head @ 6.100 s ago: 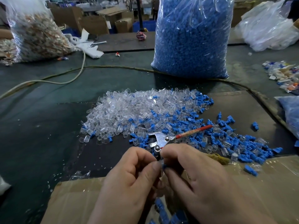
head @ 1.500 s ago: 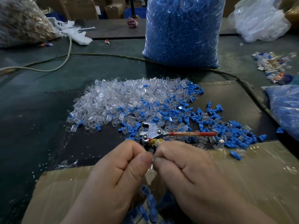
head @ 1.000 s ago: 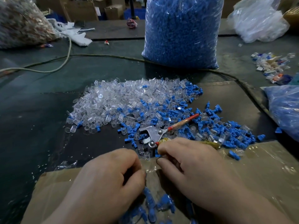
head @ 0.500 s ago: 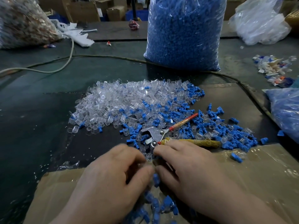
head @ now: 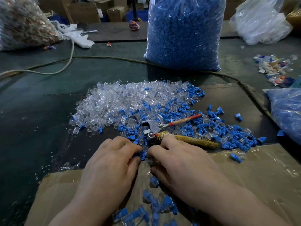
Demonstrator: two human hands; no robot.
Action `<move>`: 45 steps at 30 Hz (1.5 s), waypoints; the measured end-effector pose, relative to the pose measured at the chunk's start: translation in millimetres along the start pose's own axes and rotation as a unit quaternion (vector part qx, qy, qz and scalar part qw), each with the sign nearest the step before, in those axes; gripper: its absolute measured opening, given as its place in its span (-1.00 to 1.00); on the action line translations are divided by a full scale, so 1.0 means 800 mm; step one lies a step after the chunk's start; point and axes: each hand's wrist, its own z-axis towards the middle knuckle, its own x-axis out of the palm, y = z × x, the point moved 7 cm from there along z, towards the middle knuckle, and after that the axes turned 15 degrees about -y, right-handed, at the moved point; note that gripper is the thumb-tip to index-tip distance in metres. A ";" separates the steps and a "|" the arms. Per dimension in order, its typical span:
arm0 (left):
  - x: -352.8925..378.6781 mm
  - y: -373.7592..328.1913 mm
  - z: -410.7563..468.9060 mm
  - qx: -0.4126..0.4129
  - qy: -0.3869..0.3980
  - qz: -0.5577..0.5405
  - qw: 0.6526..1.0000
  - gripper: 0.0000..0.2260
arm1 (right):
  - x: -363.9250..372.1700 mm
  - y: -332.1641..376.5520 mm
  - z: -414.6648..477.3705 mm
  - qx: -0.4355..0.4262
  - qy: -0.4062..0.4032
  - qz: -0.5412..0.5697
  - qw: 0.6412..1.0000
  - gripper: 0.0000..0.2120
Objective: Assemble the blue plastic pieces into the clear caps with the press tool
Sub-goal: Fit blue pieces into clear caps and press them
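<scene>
A heap of clear caps (head: 120, 101) lies mid-table, with loose blue pieces (head: 211, 128) mixed in and spread to its right. The press tool (head: 154, 128) has a metal head, a red upper handle (head: 184, 119) raised, and a yellow-wrapped lower handle (head: 193, 141) lying flat. My right hand (head: 179, 162) grips the tool just behind its head. My left hand (head: 112, 160) is beside it with curled fingers, pinching a blue piece (head: 143, 155) at the fingertips between the two hands. Assembled blue-in-clear pieces (head: 154, 206) lie on the cardboard (head: 260, 176) below my hands.
A tall clear bag of blue pieces (head: 182, 33) stands behind the heap. Another blue bag (head: 288, 111) sits at the right edge, and a bag of mixed scraps (head: 21, 25) at the far left. A cable (head: 68, 61) runs across the dark table (head: 32, 128).
Both hands have dropped from pinching together in the air to the table edge by the tool head. The tool's handles have spread apart, and the yellow handle now shows.
</scene>
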 end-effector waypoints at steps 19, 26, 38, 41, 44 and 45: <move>0.003 -0.002 -0.002 -0.034 -0.001 -0.066 0.997 -0.88 | -0.015 -0.007 0.000 0.030 -0.074 0.110 0.991 -0.72; 0.004 -0.002 -0.001 -0.019 0.014 -0.041 0.999 -0.88 | -0.020 -0.017 -0.003 0.120 -0.088 0.246 0.958 -0.81; -0.007 0.009 -0.003 -0.112 -0.049 -0.130 0.984 -0.76 | 0.000 -0.028 -0.014 0.278 -0.036 0.501 0.819 -0.91; -0.006 0.014 -0.009 -0.187 -0.061 -0.263 0.944 -0.75 | 0.005 -0.027 -0.015 0.313 -0.006 0.567 0.762 -0.88; 0.003 0.014 -0.013 -0.235 -0.046 -0.382 0.893 -0.67 | 0.007 -0.024 -0.015 0.335 0.009 0.618 0.711 -0.90; 0.004 0.013 -0.014 -0.239 -0.048 -0.410 0.879 -0.67 | 0.007 -0.023 -0.015 0.337 0.010 0.636 0.694 -0.92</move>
